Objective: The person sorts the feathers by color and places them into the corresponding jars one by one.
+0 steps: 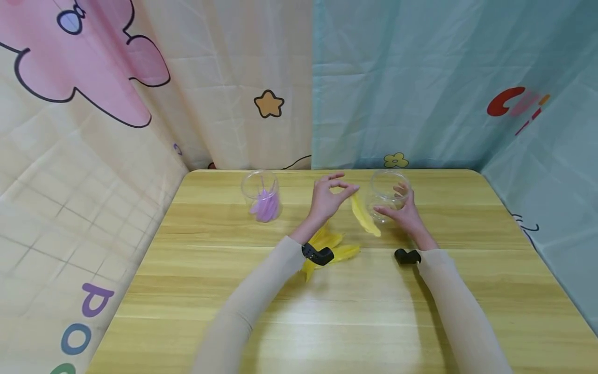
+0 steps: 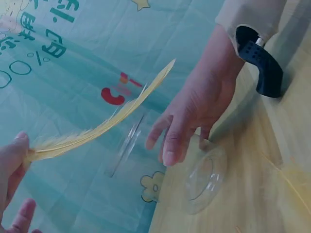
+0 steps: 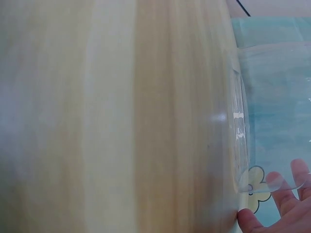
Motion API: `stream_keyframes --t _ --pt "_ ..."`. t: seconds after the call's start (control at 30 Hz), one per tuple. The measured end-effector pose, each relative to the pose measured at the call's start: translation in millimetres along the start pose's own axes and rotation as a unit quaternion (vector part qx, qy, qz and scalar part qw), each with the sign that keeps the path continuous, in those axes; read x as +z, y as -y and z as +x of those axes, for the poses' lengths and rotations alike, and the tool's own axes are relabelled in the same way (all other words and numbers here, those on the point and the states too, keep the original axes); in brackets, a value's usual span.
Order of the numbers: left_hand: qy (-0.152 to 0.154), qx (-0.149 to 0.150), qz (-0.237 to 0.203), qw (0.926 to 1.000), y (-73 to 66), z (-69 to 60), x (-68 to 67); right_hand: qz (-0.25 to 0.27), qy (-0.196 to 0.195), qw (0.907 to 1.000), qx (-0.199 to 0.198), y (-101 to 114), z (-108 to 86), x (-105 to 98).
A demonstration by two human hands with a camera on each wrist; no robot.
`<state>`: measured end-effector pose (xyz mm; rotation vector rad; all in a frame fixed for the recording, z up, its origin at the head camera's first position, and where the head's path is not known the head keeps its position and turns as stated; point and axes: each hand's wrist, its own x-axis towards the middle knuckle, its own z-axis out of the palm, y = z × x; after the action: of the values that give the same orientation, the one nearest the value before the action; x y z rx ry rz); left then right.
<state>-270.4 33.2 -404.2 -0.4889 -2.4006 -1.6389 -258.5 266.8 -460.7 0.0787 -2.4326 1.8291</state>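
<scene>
Your left hand pinches one yellow feather by its end, finger and thumb together. The feather slants down from your fingertips to the right, between your two hands, outside the clear cup and just beside it. Your right hand holds that cup from its right side, thumb in front and fingers spread behind. Below your left wrist, more yellow feathers lie fanned on the wooden table, partly hidden by your sleeve. Farther left stands a second clear cup with purple feathers inside.

The left wrist view gives you the held feather's whole curve, fluffy near your fingers and pointed at the far end, plus green lettering on the curtain. The right wrist view shows your thumb low by the cup's base. Only the head view shows you the purple feathers.
</scene>
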Motion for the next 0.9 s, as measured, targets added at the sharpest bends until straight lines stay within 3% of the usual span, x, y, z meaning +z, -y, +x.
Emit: stream_keyframes --t 0.17,0.33,0.43,0.57,0.73,0.8,0.9 --pt "-0.107 0.060 -0.054 0.9910 -5.4 22.2 13.3 0.014 0.002 0.9998 -0.010 -9.4 6.1 -1.5" --pt "-0.197 0.116 -0.072 0.9709 -7.3 37.3 29.7 -0.009 0.001 0.9999 0.013 3.4 0.5 0.3" --pt "-0.228 0.137 -0.077 0.9608 -7.0 43.0 39.6 -0.019 0.001 0.9997 0.019 4.7 -0.4 0.8" --pt "-0.242 0.165 -0.065 0.9539 -5.3 46.2 50.4 -0.025 0.001 0.9995 0.020 1.5 0.3 0.9" --pt "-0.237 0.201 -0.036 0.9498 -1.8 47.4 58.9 -0.014 -0.002 0.9998 0.015 -11.4 6.4 -1.3" --pt "-0.225 0.207 -0.024 0.9519 -0.4 46.6 60.9 -0.013 -0.004 0.9998 0.011 -18.5 9.7 -2.3" --pt "-0.189 0.201 0.010 0.9611 3.5 43.2 62.0 -0.025 -0.007 0.9996 0.010 -27.2 13.5 -3.0"
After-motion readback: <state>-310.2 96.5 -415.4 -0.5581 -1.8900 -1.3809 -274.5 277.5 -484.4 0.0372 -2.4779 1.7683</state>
